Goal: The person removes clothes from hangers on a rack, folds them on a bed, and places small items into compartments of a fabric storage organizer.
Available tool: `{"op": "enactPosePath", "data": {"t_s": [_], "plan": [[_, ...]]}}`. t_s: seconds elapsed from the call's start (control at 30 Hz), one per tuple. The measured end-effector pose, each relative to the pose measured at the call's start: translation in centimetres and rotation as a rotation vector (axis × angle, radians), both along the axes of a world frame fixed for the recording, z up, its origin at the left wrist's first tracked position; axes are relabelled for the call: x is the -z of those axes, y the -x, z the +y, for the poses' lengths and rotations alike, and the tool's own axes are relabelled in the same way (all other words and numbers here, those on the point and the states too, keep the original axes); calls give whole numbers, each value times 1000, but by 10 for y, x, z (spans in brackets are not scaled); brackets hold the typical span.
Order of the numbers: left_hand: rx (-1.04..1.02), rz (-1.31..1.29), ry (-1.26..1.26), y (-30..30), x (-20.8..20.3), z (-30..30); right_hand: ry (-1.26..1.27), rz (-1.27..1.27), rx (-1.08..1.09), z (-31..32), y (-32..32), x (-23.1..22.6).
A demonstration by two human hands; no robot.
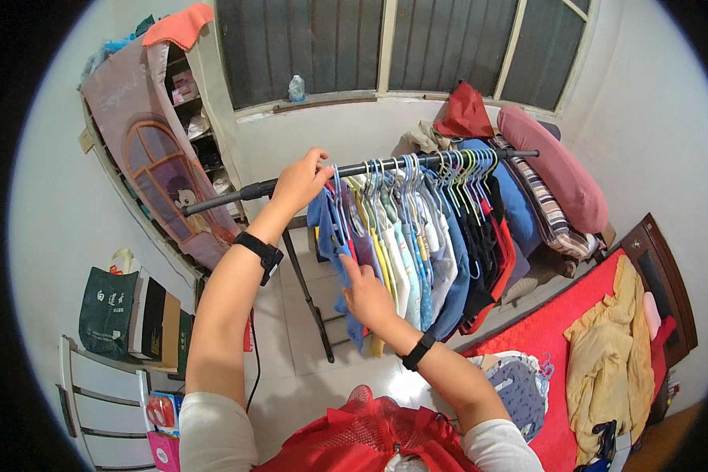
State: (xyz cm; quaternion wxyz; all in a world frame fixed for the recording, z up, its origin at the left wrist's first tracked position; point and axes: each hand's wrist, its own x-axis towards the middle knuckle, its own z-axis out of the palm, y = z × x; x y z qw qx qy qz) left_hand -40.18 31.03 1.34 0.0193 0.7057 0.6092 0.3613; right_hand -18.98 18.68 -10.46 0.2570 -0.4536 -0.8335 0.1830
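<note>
A dark metal rod runs across the middle, with a tight row of small clothes on coloured hangers. My left hand is up at the row's left end. Its fingers close at the hook of the leftmost blue hanger, partly hiding it. Below hangs a blue garment, the first of the row. My right hand rests against that garment's right side, index finger stretched along it; the other fingers are partly hidden. White, yellow and patterned clothes hang beside it, then black and red ones.
A fabric-covered shelf stands at the left, above boxes and a white chair. The rack's black leg reaches the tiled floor. Rolled bedding lies behind the rod's right end. A red bed with yellow clothing fills the right.
</note>
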Motion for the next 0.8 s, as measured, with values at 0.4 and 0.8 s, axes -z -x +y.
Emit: {"op": "enactPosePath", "data": {"t_s": [0.4, 0.8], "plan": [[148, 141, 56, -3, -6, -10, 116, -100, 119, 19, -2, 25], [132, 73, -383, -27, 33, -29, 424, -276, -253, 4, -63, 120]]}}
